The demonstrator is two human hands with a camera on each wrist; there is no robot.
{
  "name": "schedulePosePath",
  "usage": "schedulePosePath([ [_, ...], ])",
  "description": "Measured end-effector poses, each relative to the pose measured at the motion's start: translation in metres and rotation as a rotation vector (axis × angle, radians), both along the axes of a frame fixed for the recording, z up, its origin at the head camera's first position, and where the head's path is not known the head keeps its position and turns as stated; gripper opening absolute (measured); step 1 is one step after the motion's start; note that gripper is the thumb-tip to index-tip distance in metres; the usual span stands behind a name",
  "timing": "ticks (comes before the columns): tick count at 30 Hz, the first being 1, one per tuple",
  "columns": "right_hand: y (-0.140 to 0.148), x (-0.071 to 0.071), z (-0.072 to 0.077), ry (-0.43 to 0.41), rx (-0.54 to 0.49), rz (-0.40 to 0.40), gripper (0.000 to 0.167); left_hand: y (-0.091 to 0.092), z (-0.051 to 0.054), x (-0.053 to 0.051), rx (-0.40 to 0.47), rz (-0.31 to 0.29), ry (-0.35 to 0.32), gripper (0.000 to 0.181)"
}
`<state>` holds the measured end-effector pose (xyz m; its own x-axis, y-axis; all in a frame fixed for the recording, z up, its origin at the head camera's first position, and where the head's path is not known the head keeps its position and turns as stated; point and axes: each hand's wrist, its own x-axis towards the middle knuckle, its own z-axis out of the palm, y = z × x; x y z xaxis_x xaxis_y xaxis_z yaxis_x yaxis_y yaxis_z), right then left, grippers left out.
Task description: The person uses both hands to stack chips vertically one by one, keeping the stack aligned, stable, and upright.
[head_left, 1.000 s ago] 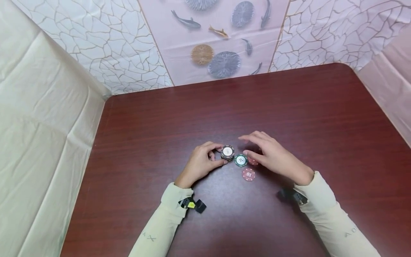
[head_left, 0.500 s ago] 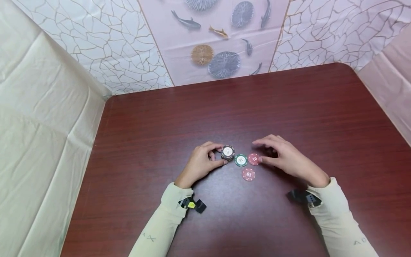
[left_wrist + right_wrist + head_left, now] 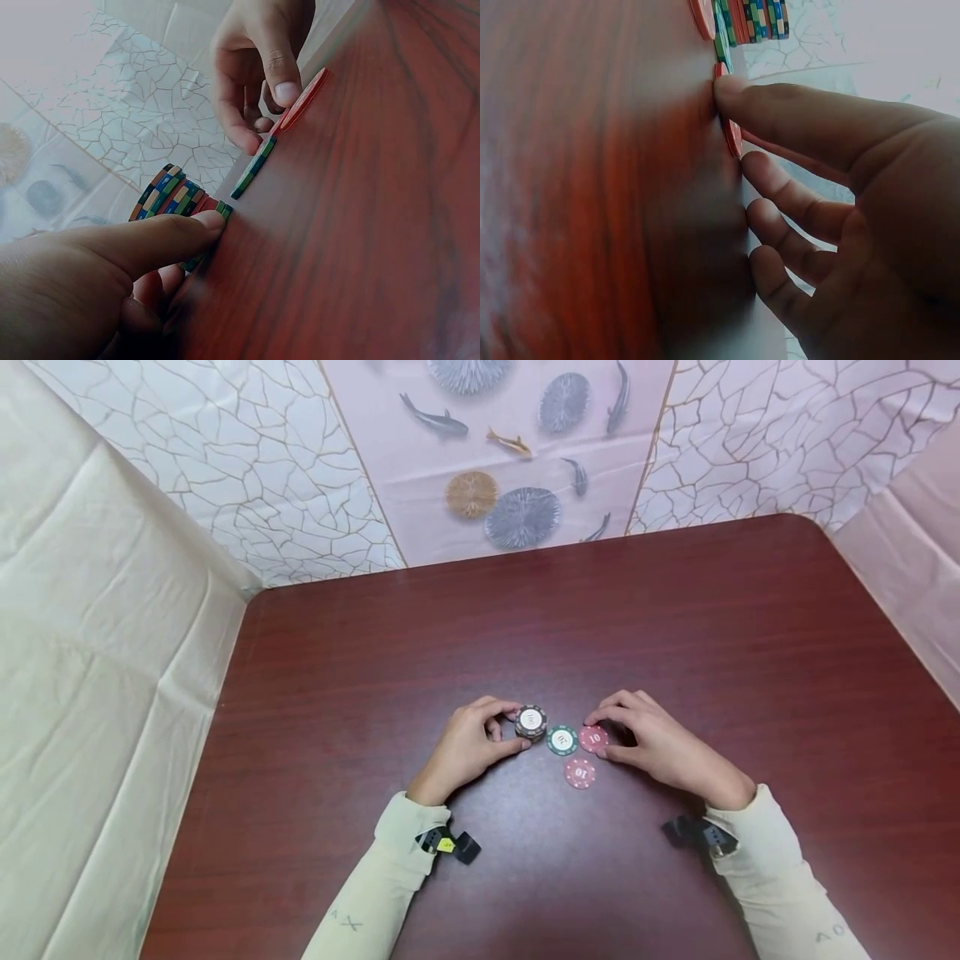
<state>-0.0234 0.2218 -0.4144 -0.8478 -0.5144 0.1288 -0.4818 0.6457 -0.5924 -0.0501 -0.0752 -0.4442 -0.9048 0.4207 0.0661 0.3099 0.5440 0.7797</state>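
In the head view my left hand (image 3: pixel 471 745) grips a stack of poker chips (image 3: pixel 531 719) standing on the table, thumb and forefinger at its sides. A black-edged chip marked 100 tops it; the left wrist view shows dark, blue, green and red edges in the stack (image 3: pixel 180 191). Flat beside it lies a green 20 chip (image 3: pixel 562 741). My right hand (image 3: pixel 663 747) pinches the red 10 chip (image 3: pixel 594 739) to the right, forefinger at its far edge and thumb at its near edge. Up close, the right thumb covers part of this red chip (image 3: pixel 734 137).
Another red 10 chip (image 3: pixel 580 773) lies flat, nearer the front and touched by neither hand. The dark red wooden table (image 3: pixel 360 668) stretches around the chips. Behind it hangs a patterned cloth (image 3: pixel 495 468), and a pale cloth (image 3: pixel 97 693) drapes the left side.
My right hand first shifted right, uncovering the far red chip, then came back left and its thumb and forefinger took that chip's edges. The left hand stays on the stack.
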Motion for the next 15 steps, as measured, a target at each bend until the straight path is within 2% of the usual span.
schedulePosePath([
  [6, -0.0030, 0.0011, 0.0018, -0.018, 0.040, -0.006, 0.037, -0.0006, 0.0004, -0.0011, 0.025, 0.000, 0.019, 0.049],
  [15, -0.0032, 0.0058, 0.0025, -0.051, 0.096, -0.024, 0.039, 0.0003, -0.0012, 0.0001, 0.007, -0.001, 0.013, 0.049],
])
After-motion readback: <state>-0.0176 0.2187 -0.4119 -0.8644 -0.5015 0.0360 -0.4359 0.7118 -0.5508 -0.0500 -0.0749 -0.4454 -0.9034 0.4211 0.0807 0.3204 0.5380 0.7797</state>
